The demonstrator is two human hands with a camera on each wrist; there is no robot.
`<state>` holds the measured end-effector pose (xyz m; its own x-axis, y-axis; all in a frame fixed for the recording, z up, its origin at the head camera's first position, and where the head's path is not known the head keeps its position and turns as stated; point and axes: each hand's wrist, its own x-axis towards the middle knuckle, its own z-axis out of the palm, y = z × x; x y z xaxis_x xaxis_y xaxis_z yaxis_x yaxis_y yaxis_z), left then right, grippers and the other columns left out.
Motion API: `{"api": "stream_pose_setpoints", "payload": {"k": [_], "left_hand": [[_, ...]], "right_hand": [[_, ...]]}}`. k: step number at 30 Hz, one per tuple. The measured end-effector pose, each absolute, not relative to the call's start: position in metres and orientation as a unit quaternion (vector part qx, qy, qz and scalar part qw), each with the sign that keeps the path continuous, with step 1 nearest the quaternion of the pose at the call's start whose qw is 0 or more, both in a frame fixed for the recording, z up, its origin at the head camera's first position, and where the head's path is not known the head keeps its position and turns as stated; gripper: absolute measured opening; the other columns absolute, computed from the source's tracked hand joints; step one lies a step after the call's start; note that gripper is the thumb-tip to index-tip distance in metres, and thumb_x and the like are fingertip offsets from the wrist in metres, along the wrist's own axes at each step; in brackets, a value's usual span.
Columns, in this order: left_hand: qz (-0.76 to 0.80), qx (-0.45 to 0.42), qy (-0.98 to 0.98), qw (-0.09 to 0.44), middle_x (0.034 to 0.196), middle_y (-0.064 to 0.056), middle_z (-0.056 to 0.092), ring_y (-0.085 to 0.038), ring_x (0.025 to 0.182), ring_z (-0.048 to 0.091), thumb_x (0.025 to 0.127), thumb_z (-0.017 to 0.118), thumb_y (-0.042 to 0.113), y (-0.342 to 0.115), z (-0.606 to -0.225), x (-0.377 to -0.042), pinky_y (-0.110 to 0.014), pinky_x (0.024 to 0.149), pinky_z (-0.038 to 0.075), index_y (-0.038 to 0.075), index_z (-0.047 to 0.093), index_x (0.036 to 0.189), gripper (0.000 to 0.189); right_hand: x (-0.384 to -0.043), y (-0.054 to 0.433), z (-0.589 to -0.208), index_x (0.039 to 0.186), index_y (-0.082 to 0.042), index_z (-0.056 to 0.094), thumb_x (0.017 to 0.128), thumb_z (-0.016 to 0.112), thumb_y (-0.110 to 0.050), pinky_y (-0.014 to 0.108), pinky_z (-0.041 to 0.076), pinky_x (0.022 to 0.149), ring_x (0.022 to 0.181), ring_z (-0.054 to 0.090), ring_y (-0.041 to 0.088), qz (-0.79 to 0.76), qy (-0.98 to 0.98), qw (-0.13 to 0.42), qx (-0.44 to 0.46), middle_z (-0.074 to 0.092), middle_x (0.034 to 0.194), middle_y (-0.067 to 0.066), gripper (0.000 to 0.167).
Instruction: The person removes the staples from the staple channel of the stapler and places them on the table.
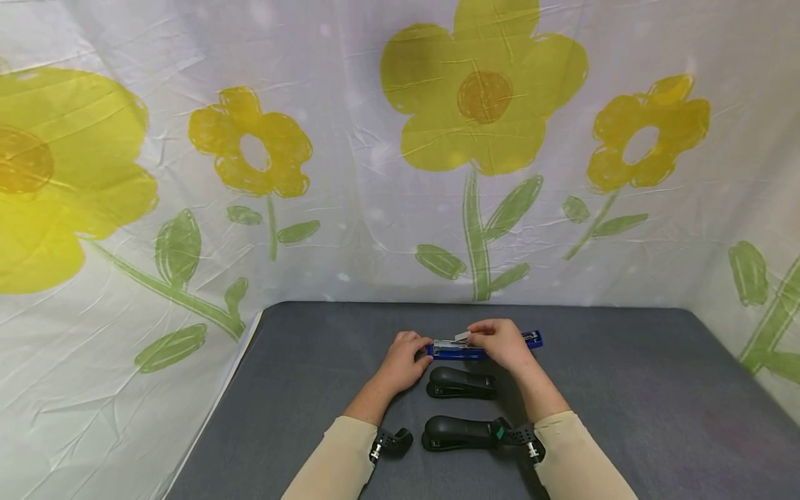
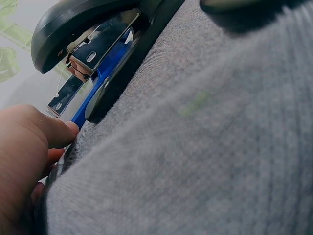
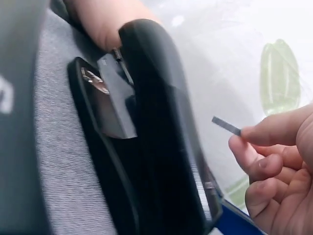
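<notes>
A blue stapler [image 1: 459,354] lies opened out flat on the grey table, its metal magazine exposed. My left hand [image 1: 402,361] grips its left end; in the left wrist view the thumb of that hand [image 2: 27,142] presses against the blue base [image 2: 82,113]. Over the magazine, my right hand [image 1: 503,342] pinches a short strip of staples [image 1: 462,336] between thumb and fingertip. The right wrist view shows this strip [image 3: 226,126] sticking out from the fingers [image 3: 274,129], apart from the stapler, which is mostly hidden there.
Nearer me lie two black staplers, one [image 1: 461,384] just below the blue one and another [image 1: 462,433] closer, between my wrists. The grey table [image 1: 625,389] meets a hanging cloth with yellow flowers [image 1: 350,229] at its back edge.
</notes>
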<state>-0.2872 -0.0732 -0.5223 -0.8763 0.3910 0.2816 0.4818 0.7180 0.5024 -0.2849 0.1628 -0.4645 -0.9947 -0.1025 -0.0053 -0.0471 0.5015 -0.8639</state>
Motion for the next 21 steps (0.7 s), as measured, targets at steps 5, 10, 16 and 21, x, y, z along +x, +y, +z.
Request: {"api": "stream_pose_setpoints", "payload": {"k": [5,10,16,21], "left_hand": [[-0.289,-0.235,-0.925,0.078,0.095,0.001,0.056,-0.023,0.106,0.051,0.098,0.072,0.015,-0.074,-0.523,-0.288,-0.042,0.088,0.043,0.009,0.072,0.125,0.027],[-0.288,-0.235,-0.925,0.079,0.095,0.0,0.056,-0.023,0.106,0.051,0.098,0.072,0.015,-0.074,-0.523,-0.288,-0.041,0.088,0.043,0.009,0.072,0.124,0.027],[-0.287,-0.235,-0.925,0.079,0.095,0.0,0.056,-0.023,0.107,0.051,0.098,0.072,0.016,-0.074,-0.523,-0.289,-0.042,0.089,0.043,0.009,0.072,0.124,0.027],[-0.288,-0.229,-0.927,0.078,0.095,0.001,0.056,-0.022,0.105,0.05,0.098,0.072,0.016,-0.074,-0.524,-0.29,-0.041,0.089,0.043,0.01,0.072,0.124,0.026]], "right_hand": [[-0.285,0.171,-0.455,0.12,0.004,0.072,0.099,0.067,-0.009,0.033,0.045,0.06,0.069,0.056,0.024,-0.521,0.851,0.039,-0.052,0.074,0.099,0.011,0.026],[-0.282,0.179,-0.442,0.122,0.006,0.07,0.1,0.065,-0.008,0.032,0.041,0.055,0.059,0.047,0.016,-0.533,0.843,0.043,-0.055,0.075,0.101,0.013,0.026],[-0.279,0.191,-0.429,0.123,0.006,0.07,0.101,0.065,-0.009,0.033,0.043,0.057,0.061,0.049,0.016,-0.534,0.842,0.045,-0.057,0.075,0.103,0.015,0.027],[-0.275,0.202,-0.419,0.126,0.006,0.068,0.102,0.064,-0.011,0.033,0.041,0.057,0.06,0.045,0.017,-0.529,0.845,0.049,-0.064,0.074,0.103,0.013,0.029]]}}
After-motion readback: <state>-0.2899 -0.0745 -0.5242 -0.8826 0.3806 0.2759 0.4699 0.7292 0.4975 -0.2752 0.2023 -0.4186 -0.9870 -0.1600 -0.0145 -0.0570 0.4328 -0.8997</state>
